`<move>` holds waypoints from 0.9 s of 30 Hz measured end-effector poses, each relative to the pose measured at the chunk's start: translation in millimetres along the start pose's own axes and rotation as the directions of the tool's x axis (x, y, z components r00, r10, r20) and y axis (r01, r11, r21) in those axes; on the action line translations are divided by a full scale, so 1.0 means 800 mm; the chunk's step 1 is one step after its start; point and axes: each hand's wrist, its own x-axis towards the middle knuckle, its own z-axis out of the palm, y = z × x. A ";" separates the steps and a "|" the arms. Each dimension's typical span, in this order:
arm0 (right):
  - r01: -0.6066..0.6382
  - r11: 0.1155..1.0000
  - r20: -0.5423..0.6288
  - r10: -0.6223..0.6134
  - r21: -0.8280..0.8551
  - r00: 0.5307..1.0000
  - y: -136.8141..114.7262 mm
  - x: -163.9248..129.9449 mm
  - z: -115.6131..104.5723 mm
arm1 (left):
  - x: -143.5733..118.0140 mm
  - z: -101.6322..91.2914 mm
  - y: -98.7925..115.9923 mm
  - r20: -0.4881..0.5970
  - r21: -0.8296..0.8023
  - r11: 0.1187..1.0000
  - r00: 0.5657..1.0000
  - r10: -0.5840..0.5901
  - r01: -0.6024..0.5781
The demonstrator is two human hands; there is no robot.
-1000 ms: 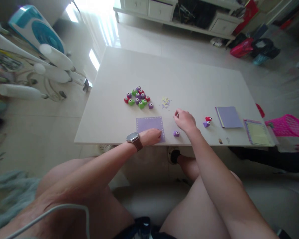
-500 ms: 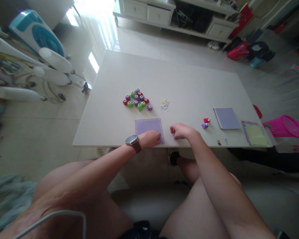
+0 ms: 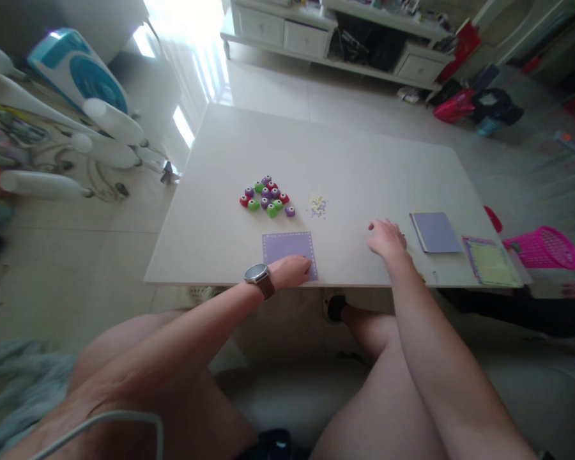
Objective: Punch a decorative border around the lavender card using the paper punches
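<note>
Left hand (image 3: pixel 292 271) presses purple card (image 3: pixel 287 248); right hand (image 3: pixel 387 239) apparently covers punches.

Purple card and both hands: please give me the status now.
Left hand flat on the purple card, near table edge. Right hand down beside the purple notebook; grip unclear. Cluster of small punches and paper bits lie beyond.

The right hand (image 3: pixel 387 239) moved rightward along the desk (image 3: pixel 354 166), from beside the purple sheet (image 3: pixel 288 248) to just left of the purple pad (image 3: pixel 434 231). It then covered the 2 small punches there, and the lone purple punch was out of sight.
</note>
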 end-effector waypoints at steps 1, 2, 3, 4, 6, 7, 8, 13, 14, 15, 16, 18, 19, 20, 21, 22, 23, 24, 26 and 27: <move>0.038 0.999 0.003 -0.038 0.022 0.999 -0.007 -0.002 -0.002 | 0.000 0.000 0.001 0.001 -0.006 1.000 1.000 -0.002 0.002; 0.084 0.996 0.008 -0.084 0.044 0.996 -0.016 -0.005 -0.005 | 0.000 0.000 0.002 0.004 -0.011 1.000 1.000 -0.002 0.002; 0.131 0.989 0.014 -0.132 0.064 0.991 -0.027 -0.008 -0.007 | 0.000 -0.001 0.003 0.008 -0.016 1.000 1.000 -0.001 0.001; 0.172 0.982 0.020 -0.174 0.084 0.985 -0.038 -0.013 -0.010 | 0.000 -0.003 0.004 0.012 -0.019 1.000 1.000 0.000 0.000; 0.247 0.961 0.043 -0.253 0.124 0.966 -0.061 -0.023 -0.015 | -0.002 -0.009 0.007 0.018 -0.027 1.000 1.000 -0.001 0.002; 0.287 0.947 0.062 -0.298 0.144 0.953 -0.072 -0.028 -0.018 | -0.003 -0.013 0.007 0.022 -0.034 0.999 1.000 -0.008 0.008; 0.320 0.934 0.081 -0.335 0.160 0.939 -0.081 -0.034 -0.020 | -0.004 -0.018 0.007 0.028 -0.043 0.999 0.999 -0.018 0.019; 0.378 0.907 0.125 -0.403 0.184 0.907 -0.103 -0.059 -0.033 | -0.007 -0.053 -0.010 -0.098 -0.089 0.990 0.988 -0.120 0.111; 0.378 0.908 0.125 -0.402 0.180 0.907 -0.104 -0.062 -0.035 | -0.007 -0.059 -0.016 -0.177 -0.084 0.988 0.974 -0.142 0.129; 0.378 0.909 0.126 -0.402 0.177 0.907 -0.105 -0.064 -0.036 | -0.006 -0.065 -0.023 -0.252 -0.071 0.986 0.954 -0.164 0.151; 0.378 0.909 0.127 -0.402 0.177 0.907 -0.105 -0.066 -0.036 | -0.005 -0.069 -0.031 -0.317 -0.058 0.982 0.930 -0.187 0.178; 0.380 0.907 0.135 -0.406 0.180 0.904 -0.104 -0.067 -0.036 | -0.001 -0.072 -0.046 -0.388 -0.045 0.980 0.900 -0.197 0.195; 0.383 0.906 0.139 -0.409 0.181 0.902 -0.104 -0.068 -0.035 | 0.001 -0.070 -0.052 -0.407 -0.049 0.980 0.892 -0.197 0.194; 0.386 0.904 0.143 -0.413 0.181 0.900 -0.105 -0.069 -0.034 | 0.004 -0.068 -0.058 -0.415 -0.055 0.980 0.888 -0.196 0.191; 0.389 0.903 0.147 -0.416 0.182 0.897 -0.105 -0.070 -0.034 | 0.008 -0.064 -0.064 -0.417 -0.064 0.980 0.887 -0.197 0.188; 0.391 0.902 0.150 -0.419 0.183 0.895 -0.106 -0.070 -0.033 | 0.011 -0.061 -0.067 -0.411 -0.073 0.980 0.890 -0.199 0.185; 0.393 0.901 0.152 -0.421 0.184 0.894 -0.107 -0.071 -0.033 | 0.014 -0.057 -0.070 -0.403 -0.084 0.980 0.893 -0.200 0.181; 0.393 0.900 0.152 -0.422 0.187 0.894 -0.108 -0.072 -0.033 | 0.016 -0.055 -0.072 -0.396 -0.094 0.980 0.896 -0.199 0.176; 0.394 0.898 0.146 -0.424 0.195 0.894 -0.109 -0.074 -0.035 | 0.021 -0.052 -0.072 -0.395 -0.119 0.979 0.897 -0.198 0.164; 0.396 0.897 0.141 -0.426 0.199 0.894 -0.109 -0.074 -0.035 | 0.022 -0.052 -0.071 -0.402 -0.135 0.978 0.894 -0.200 0.158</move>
